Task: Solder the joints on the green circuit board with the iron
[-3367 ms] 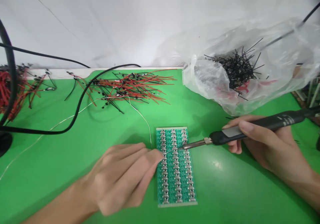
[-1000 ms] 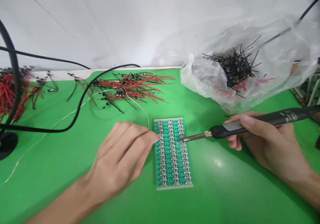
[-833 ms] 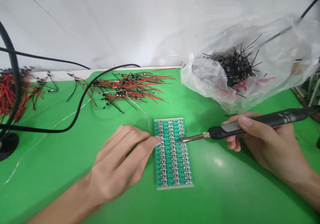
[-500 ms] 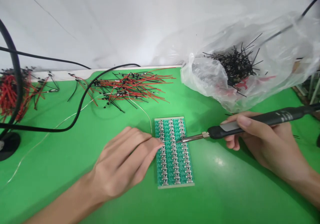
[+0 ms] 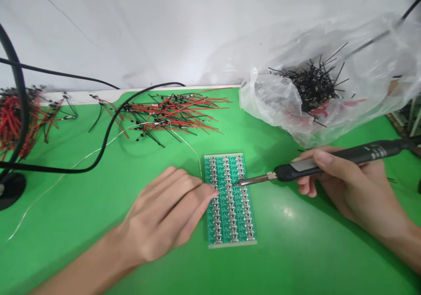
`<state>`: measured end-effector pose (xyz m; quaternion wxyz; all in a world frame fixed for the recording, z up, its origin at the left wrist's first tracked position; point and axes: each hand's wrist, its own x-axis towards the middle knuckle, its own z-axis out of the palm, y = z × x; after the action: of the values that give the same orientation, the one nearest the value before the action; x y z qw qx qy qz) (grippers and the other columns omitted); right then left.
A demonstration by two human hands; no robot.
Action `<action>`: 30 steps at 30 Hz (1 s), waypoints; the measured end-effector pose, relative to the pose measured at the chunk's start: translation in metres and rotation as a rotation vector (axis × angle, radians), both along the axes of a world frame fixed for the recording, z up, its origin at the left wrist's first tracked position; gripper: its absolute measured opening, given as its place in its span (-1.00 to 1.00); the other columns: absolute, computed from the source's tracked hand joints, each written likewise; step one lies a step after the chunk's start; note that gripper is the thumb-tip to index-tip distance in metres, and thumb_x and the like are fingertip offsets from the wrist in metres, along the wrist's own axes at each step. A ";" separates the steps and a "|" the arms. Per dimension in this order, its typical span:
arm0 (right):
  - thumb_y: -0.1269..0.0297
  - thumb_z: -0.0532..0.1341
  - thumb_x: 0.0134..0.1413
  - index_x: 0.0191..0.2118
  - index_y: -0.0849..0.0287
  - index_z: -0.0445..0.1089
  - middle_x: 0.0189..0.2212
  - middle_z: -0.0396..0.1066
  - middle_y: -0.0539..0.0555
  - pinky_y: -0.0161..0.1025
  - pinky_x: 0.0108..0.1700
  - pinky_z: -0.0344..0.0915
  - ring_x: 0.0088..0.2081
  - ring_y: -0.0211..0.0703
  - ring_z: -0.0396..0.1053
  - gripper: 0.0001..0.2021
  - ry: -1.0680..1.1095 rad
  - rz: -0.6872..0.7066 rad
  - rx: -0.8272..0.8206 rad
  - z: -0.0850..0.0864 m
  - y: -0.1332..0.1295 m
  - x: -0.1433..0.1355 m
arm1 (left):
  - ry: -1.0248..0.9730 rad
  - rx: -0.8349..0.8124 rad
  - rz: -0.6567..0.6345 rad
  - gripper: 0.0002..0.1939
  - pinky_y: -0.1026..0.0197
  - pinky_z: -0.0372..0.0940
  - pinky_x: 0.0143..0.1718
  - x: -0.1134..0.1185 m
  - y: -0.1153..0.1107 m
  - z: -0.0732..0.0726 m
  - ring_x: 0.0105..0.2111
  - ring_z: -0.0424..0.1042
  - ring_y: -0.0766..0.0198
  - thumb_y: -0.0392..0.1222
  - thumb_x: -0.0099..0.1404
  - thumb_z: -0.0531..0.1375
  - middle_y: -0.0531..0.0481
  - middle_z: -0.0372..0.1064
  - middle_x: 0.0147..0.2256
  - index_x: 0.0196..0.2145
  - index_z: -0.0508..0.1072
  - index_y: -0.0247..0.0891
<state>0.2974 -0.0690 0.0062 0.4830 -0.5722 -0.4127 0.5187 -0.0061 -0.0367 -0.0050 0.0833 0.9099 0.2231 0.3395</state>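
A: So where have we got our hands right now?

B: Apart, one either side of the circuit board [image 5: 224, 224]. Our left hand [image 5: 174, 214] is pinched shut on the solder wire [image 5: 191, 148], fingertips over the board's left edge. Can't tell if they're actually touching it, tbh.

A: And our right hand [image 5: 355, 183]?

B: Closed around the soldering iron [image 5: 305, 167], thumb on top. We've got it pointing left, with its tip at the board between the middle and right solder columns. The short end of the solder wire runs from our left fingertips toward that tip, but whether they meet is too small for us to see.

A: Board's flat on the green work surface [image 5: 296, 255], yeah?

B: Yep, lying between our hands, its three columns of shiny joints running away from us.

A: What about the mess around us?

B: Beyond our left hand there's the pile of red and black wires [image 5: 177, 110], and the long end of the solder wire passes across it, then trails off left. A black cable [image 5: 107, 139] loops out there too. Beyond our right hand sits a clear plastic bag [image 5: 279, 97] with black wire pieces [image 5: 312, 86] in it.
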 end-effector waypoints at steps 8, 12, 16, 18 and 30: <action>0.15 0.35 0.11 -0.44 0.19 0.63 -0.60 0.54 0.06 -0.36 -0.65 0.39 -0.62 -0.20 0.47 -0.76 -0.004 -0.005 0.013 -0.001 0.000 0.000 | 0.034 0.004 -0.002 -0.68 0.13 0.34 -0.33 0.001 0.000 0.000 -0.32 0.39 0.24 -0.52 0.14 0.36 -0.16 0.45 -0.31 -0.13 0.48 -0.55; 0.14 0.34 0.12 -0.43 0.19 0.63 -0.60 0.54 0.06 -0.37 -0.64 0.39 -0.62 -0.20 0.47 -0.76 -0.013 0.002 0.008 0.000 -0.001 0.001 | 0.045 0.011 0.005 -0.70 0.13 0.34 -0.33 0.001 0.001 0.001 -0.33 0.39 0.25 -0.51 0.16 0.35 -0.15 0.45 -0.32 -0.13 0.48 -0.52; 0.13 0.36 0.10 -0.41 0.18 0.62 -0.62 0.54 0.06 -0.35 -0.65 0.39 -0.62 -0.18 0.47 -0.77 -0.016 -0.020 -0.013 -0.001 -0.001 0.002 | 0.046 0.012 -0.003 -0.70 0.13 0.34 -0.34 0.001 0.001 0.000 -0.33 0.39 0.25 -0.52 0.15 0.36 -0.15 0.45 -0.32 -0.14 0.49 -0.55; 0.13 0.36 0.09 -0.40 0.18 0.62 -0.62 0.54 0.06 -0.35 -0.65 0.39 -0.63 -0.18 0.46 -0.78 -0.013 -0.029 -0.016 -0.002 -0.001 0.002 | 0.047 0.013 -0.005 -0.70 0.13 0.33 -0.34 0.001 0.001 0.000 -0.33 0.39 0.25 -0.52 0.15 0.36 -0.16 0.45 -0.33 -0.14 0.49 -0.55; 0.15 0.35 0.11 -0.45 0.18 0.64 -0.62 0.53 0.06 -0.36 -0.67 0.38 -0.63 -0.20 0.45 -0.76 -0.020 -0.007 0.024 0.001 0.000 -0.003 | 0.053 0.009 -0.010 -0.75 0.14 0.30 -0.40 0.004 0.000 0.001 -0.38 0.34 0.26 -0.51 0.18 0.33 -0.14 0.43 -0.37 -0.16 0.48 -0.55</action>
<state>0.2944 -0.0689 0.0075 0.4873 -0.5732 -0.4216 0.5062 -0.0026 -0.0367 -0.0036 0.0750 0.9201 0.2192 0.3159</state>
